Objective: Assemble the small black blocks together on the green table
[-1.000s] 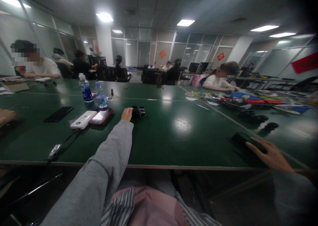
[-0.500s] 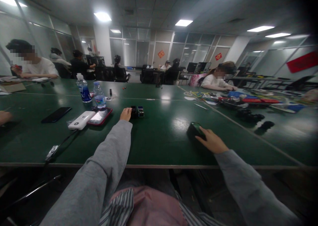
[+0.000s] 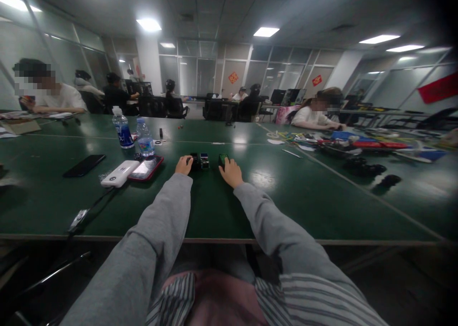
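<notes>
My left hand (image 3: 183, 164) grips the side of a small black block (image 3: 194, 162) on the green table, with its fingers curled at the block's edge. Just right of that block stands a small box with a bluish top and a pale, detailed front (image 3: 204, 161); its kind is too small to tell. My right hand (image 3: 232, 172) holds a dark, green-topped box (image 3: 222, 160), fingers over its right side. A short gap separates this box from the pair on the left. The palm sides of both hands are hidden.
Left of my hands lie a red-edged phone (image 3: 146, 167), a white power bank (image 3: 119, 174) with a cable, and a black phone (image 3: 85, 165). Two bottles (image 3: 123, 130) stand behind them. Cables and tools (image 3: 358, 142) clutter the right, near a person (image 3: 315, 113) seated there.
My right hand has brought the green-topped box leftward and farther from me, close to the other blocks. The left hand stays at the black block.
</notes>
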Tool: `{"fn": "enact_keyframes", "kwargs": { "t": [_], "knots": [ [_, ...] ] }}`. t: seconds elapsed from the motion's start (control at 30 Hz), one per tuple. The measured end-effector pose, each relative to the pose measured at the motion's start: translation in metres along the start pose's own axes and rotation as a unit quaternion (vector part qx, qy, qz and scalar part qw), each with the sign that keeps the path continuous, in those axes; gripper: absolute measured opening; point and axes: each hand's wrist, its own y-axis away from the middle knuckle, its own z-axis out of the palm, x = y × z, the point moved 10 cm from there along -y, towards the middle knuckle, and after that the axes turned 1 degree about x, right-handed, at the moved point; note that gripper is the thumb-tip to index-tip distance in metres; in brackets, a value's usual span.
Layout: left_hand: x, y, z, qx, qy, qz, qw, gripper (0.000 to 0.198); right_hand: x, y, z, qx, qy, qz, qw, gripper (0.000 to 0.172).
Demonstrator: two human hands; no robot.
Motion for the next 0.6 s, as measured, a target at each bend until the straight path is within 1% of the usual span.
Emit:
{"fn": "enact_keyframes", "kwargs": {
  "t": [0.1, 0.17, 0.23, 0.3, 0.43, 0.5, 0.6],
  "knots": [
    [-0.001, -0.001, 0.004, -0.005, 0.010, -0.007, 1.000, 0.032, -0.003, 0.005, -0.011, 0.041, 0.003, -0.023, 0.999, 0.059],
    [-0.002, -0.001, 0.007, -0.011, 0.022, -0.010, 1.000, 0.035, -0.011, 0.009, -0.020, 0.066, -0.006, -0.060, 0.996, 0.058],
    [-0.003, -0.001, 0.010, -0.023, 0.037, -0.008, 0.999, 0.038, -0.023, 0.013, -0.024, 0.074, -0.021, -0.101, 0.992, 0.055],
    [-0.003, -0.002, 0.013, -0.032, 0.047, -0.002, 0.998, 0.041, -0.039, 0.016, -0.021, 0.062, -0.029, -0.141, 0.988, 0.053],
    [-0.007, -0.006, 0.016, -0.023, 0.052, 0.017, 0.998, 0.040, -0.068, 0.022, -0.002, 0.012, -0.022, -0.224, 0.974, 0.054],
    [-0.009, -0.007, 0.019, -0.024, 0.055, 0.020, 0.998, 0.041, -0.074, 0.024, 0.008, -0.016, -0.024, -0.249, 0.968, 0.053],
    [-0.013, -0.008, 0.022, -0.022, 0.065, 0.012, 0.998, 0.043, -0.070, 0.023, 0.016, -0.032, -0.034, -0.252, 0.967, 0.051]
  ]
}}
